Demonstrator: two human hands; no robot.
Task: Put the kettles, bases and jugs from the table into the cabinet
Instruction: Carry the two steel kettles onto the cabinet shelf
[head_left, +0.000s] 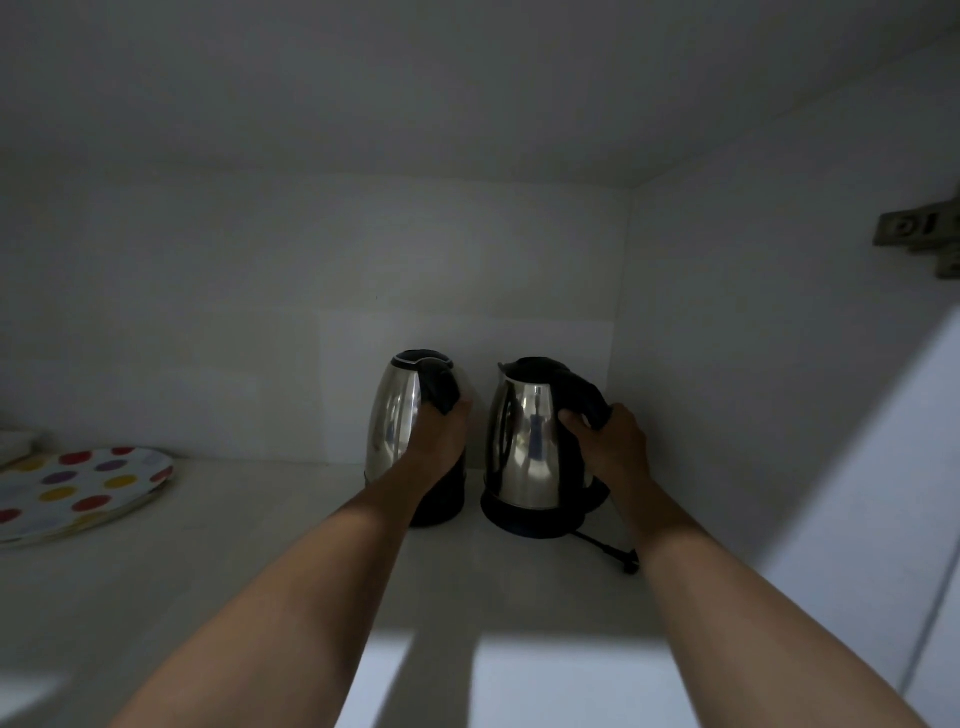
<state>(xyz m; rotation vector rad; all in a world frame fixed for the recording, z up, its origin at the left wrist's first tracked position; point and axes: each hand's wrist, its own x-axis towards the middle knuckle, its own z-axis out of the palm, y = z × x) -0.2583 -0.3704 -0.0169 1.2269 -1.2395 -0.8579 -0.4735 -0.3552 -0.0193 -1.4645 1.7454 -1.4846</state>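
Two steel kettles with black lids and handles stand side by side at the back of the white cabinet shelf (260, 545). My left hand (441, 441) grips the black handle of the left kettle (395, 415). My right hand (610, 447) holds the black handle of the right kettle (524, 436), which sits on a black base (524, 519). A black cord with a plug (618, 553) trails from that base toward the right. The left kettle's underside is hidden behind my forearm.
A plate with coloured dots (78, 488) lies at the shelf's left, with something pale behind it. The cabinet's right wall (727, 364) stands close beside the right kettle. A door hinge (919, 234) is fixed at the upper right. Bare shelf lies in front.
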